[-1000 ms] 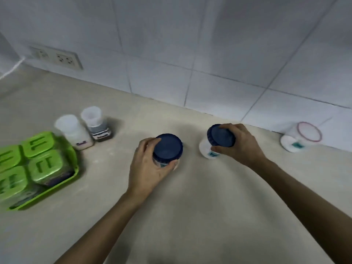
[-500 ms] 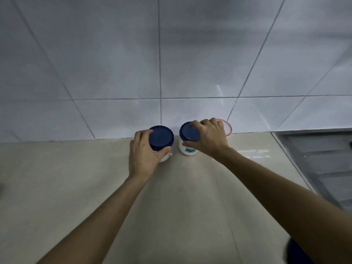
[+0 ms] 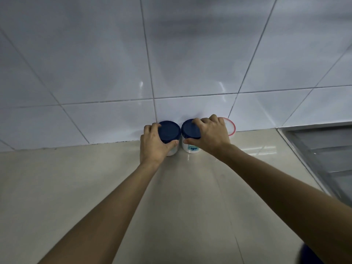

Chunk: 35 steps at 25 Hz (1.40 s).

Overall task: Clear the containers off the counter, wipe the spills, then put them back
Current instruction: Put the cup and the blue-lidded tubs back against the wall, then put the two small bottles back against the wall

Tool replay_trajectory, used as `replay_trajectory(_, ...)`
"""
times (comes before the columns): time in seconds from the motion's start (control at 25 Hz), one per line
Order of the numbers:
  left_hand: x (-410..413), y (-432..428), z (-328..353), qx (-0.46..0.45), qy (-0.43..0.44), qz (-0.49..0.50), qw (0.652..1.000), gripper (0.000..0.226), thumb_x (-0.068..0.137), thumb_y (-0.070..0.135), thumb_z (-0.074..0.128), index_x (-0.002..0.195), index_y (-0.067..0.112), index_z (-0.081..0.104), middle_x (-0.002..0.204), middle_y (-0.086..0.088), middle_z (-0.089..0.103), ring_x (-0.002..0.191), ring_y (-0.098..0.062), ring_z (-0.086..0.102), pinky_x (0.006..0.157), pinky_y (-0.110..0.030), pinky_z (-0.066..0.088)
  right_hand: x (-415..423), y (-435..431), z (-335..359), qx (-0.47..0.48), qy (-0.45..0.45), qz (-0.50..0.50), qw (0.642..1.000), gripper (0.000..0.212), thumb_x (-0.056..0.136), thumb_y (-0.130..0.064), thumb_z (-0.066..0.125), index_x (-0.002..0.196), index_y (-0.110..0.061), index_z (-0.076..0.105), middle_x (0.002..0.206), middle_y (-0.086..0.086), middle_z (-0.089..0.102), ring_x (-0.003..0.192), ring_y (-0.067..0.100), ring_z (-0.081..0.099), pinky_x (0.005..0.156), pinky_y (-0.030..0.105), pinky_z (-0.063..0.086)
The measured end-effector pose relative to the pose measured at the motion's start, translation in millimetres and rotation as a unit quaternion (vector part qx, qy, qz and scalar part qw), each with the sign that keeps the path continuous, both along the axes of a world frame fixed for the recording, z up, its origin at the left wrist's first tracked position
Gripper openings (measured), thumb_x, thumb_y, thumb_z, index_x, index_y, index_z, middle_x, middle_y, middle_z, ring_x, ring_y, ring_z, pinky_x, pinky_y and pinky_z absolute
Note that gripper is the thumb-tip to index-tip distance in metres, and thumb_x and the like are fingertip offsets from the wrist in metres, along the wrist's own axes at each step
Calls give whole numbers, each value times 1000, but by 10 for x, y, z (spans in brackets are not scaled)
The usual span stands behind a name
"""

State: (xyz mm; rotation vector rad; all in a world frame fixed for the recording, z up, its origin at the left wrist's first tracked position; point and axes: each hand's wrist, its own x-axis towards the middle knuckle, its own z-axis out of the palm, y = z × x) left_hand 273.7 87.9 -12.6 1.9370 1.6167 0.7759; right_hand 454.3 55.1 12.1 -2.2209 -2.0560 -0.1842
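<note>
Two white jars with dark blue lids stand side by side on the beige counter (image 3: pixel 95 187), close against the tiled wall. My left hand (image 3: pixel 152 145) grips the left blue-lidded jar (image 3: pixel 169 130) around its lid and side. My right hand (image 3: pixel 209 136) grips the right blue-lidded jar (image 3: pixel 190 130), whose white body shows a teal label. Just behind my right hand stands a container with a red-rimmed lid (image 3: pixel 231 128), mostly hidden by my fingers.
The white tiled wall (image 3: pixel 171 63) rises directly behind the jars. A grey metal sink or drainboard (image 3: pixel 323 155) borders the counter on the right. A dark blue object (image 3: pixel 312 254) shows at the bottom right corner.
Both hands carried the two blue-lidded jars away from the green tray area, rightward and back to the wall beside the red-rimmed container. The view turned right; the tray and small bottles left the frame.
</note>
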Motion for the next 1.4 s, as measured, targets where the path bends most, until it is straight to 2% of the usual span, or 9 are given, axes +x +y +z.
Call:
replay_trajectory(0.16, -137, -87, 28, 12, 60, -26, 998, 72, 78, 42, 73, 138, 20, 39, 138, -4, 41, 123, -23, 44, 91, -39, 49, -74, -20, 80, -25, -6, -19, 999, 75, 75, -68, 57, 127, -15, 46, 123, 11, 58, 109, 30, 50, 92, 39, 39)
replay_trajectory(0.32, -740, -445, 57, 48, 90, -85, 991, 34, 92, 31, 59, 121, 15, 55, 120, -5, 55, 106, -22, 56, 82, -42, 53, -474, -524, 96, 78, 151, 26, 985, 60, 84, -52, 59, 128, -13, 46, 117, 9, 56, 102, 26, 54, 87, 38, 44)
replay_trajectory(0.44, -1631, -765, 55, 49, 144, -120, 981, 20, 93, 24, 56, 110, 15, 60, 104, -1, 65, 93, -20, 59, 74, -41, 53, -1131, -931, -15, 27, 192, 121, 974, 52, 86, -52, 55, 122, -14, 51, 109, 4, 61, 94, 20, 56, 83, 34, 46)
replay_trajectory(0.56, -2580, -1026, 139, 24, 173, -91, 980, 15, 93, 26, 55, 104, 18, 61, 94, 2, 67, 86, -19, 61, 70, -36, 52, -1803, -1035, -122, -56, 170, 197, 964, 49, 87, -55, 50, 118, -17, 56, 107, 1, 63, 94, 20, 58, 84, 32, 44)
replay_trajectory(0.8, -4211, -1329, 508, 99, 201, 33, 974, 14, 89, 25, 54, 92, 14, 64, 85, -2, 67, 81, -23, 60, 65, -36, 49, -3373, -640, 64, -102, 146, 286, 942, 62, 86, -52, 56, 132, -12, 47, 124, 10, 53, 111, 25, 54, 95, 37, 46)
replay_trajectory(0.96, -5104, -1339, 691, 180, 266, 136, 937, 25, 83, 28, 47, 95, 14, 63, 88, -6, 64, 83, -30, 58, 71, -39, 47, -4595, -384, 300, -99, 155, 357, 916, 64, 85, -45, 60, 137, -13, 41, 133, 11, 47, 120, 27, 47, 100, 38, 41)
replay_trajectory(1.04, -5380, -1253, 724, 124, 310, 151, 930, 34, 82, 33, 52, 110, 15, 61, 104, -8, 61, 96, -32, 56, 81, -42, 46, -5083, -294, 349, -100, 170, 377, 905, 67, 84, -41, 62, 141, -15, 36, 139, 10, 42, 125, 28, 44, 102, 40, 39)
replay_trajectory(1.2, -5589, -1084, 717, -77, 264, 97, 957, 63, 84, 40, 62, 139, 17, 39, 131, -12, 48, 118, -33, 48, 97, -42, 43, -5720, -149, 383, -147, 149, 385, 899, 67, 87, -34, 61, 145, -21, 30, 147, 10, 34, 130, 29, 39, 104, 42, 40)
replay_trajectory(1.4, -5552, -1082, 673, -56, 247, 102, 962, 59, 82, 36, 66, 134, 16, 46, 124, -12, 54, 112, -32, 55, 92, -36, 43, -5670, -23, 442, -153, 113, 405, 895, 50, 86, -27, 61, 133, -19, 45, 132, 9, 46, 118, 30, 48, 98, 42, 43)
